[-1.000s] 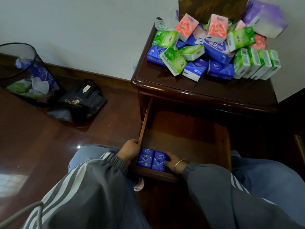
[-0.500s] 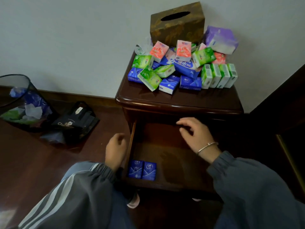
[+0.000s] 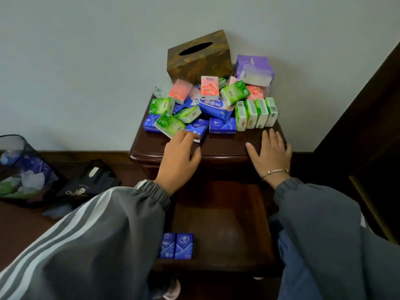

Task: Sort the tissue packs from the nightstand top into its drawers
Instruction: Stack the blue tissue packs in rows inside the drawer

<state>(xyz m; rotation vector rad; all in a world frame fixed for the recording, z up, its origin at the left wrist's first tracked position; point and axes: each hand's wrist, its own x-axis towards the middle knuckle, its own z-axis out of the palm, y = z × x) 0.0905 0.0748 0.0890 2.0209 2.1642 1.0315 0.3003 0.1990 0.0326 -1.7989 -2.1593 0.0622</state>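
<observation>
Head view. Tissue packs (image 3: 205, 105): heaped across nightstand top (image 3: 227, 145); two blue packs (image 3: 176, 245) in drawer (image 3: 227, 224), front-left corner. Left hand (image 3: 179, 156): spread, empty, at heap's front blue pack (image 3: 198, 128). Right hand (image 3: 270, 154): flat, spread, front-right corner. Risk: pulling an underlying pack may tumble neighbours off the edge.

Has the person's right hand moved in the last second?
Yes. The right hand went up from beside the blue packs in the drawer to the nightstand top, near the green packs.

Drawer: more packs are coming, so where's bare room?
The drawer is bare right of and behind the two blue packs at front-left. The nightstand top is free only along the front, between left hand and right hand; the pile crowds the rest.
</observation>
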